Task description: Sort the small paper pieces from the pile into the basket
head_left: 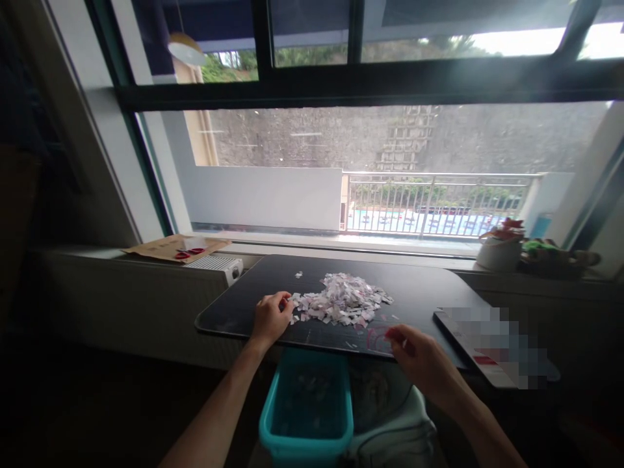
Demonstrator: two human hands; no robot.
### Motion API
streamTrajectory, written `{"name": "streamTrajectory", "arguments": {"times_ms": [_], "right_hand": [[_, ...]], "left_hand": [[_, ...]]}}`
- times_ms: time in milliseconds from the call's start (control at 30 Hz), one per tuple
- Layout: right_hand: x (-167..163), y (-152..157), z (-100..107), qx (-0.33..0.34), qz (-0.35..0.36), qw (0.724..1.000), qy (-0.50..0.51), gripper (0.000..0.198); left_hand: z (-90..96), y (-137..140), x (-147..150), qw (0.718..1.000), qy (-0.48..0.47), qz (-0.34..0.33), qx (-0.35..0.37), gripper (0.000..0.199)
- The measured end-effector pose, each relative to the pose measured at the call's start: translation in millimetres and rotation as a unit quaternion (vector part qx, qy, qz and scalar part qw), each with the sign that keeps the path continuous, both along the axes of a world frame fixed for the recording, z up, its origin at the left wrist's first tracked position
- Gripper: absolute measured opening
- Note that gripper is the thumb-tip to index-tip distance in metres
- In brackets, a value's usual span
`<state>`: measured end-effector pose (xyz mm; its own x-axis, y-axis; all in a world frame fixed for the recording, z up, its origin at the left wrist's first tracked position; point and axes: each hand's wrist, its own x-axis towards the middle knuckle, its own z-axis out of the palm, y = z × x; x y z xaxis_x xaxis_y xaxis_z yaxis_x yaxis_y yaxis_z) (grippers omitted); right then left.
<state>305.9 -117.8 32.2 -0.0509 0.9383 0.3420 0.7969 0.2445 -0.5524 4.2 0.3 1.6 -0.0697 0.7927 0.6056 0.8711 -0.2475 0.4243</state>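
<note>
A heap of small torn or cut paper scraps [346,299], whitish with pink tints, lies on a dark tabletop [419,286]. My left hand [273,317] rests at the heap's left edge, fingers curled and fingertips against the outermost scraps; whatever they may hold is hidden. To the right and nearer to me, my right hand [413,346] is closed in a pinch above the table's front part. Its fingertips hide what is between them. Beside them show thin pink curved lines [374,338], perhaps marks on the table. Below the front edge stands a turquoise bin [305,442] with some scraps inside.
Red-handled scissors [189,253] lie on brown paper [158,247] on the left sill. A flat, partly blurred-out object [487,351] overlaps the table's right edge. A white pot [502,252] stands at the right by the window. A pale bag [400,429] sits beside the bin.
</note>
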Motion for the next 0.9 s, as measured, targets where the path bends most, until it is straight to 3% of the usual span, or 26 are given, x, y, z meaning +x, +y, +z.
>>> {"name": "streamTrajectory", "arguments": {"times_ms": [300,600,833,900], "right_hand": [[11,26,-6,0.036,-0.033,0.999,0.014,0.029],[14,19,-7,0.03,-0.038,0.999,0.002,0.028],[21,-2,-41,-0.04,0.0,0.986,0.16,0.023],[25,-6,-44,-0.039,-0.023,0.982,0.182,0.024]], "left_hand": [[1.6,-1,1,1.0,-0.002,-0.001,-0.007,0.021],[1.0,-1,0,1.0,0.002,-0.006,-0.009,0.02],[1.7,-2,1,1.0,-0.004,0.0,-0.015,0.019],[1.8,-2,1,1.0,-0.003,-0.001,-0.017,0.019]]}}
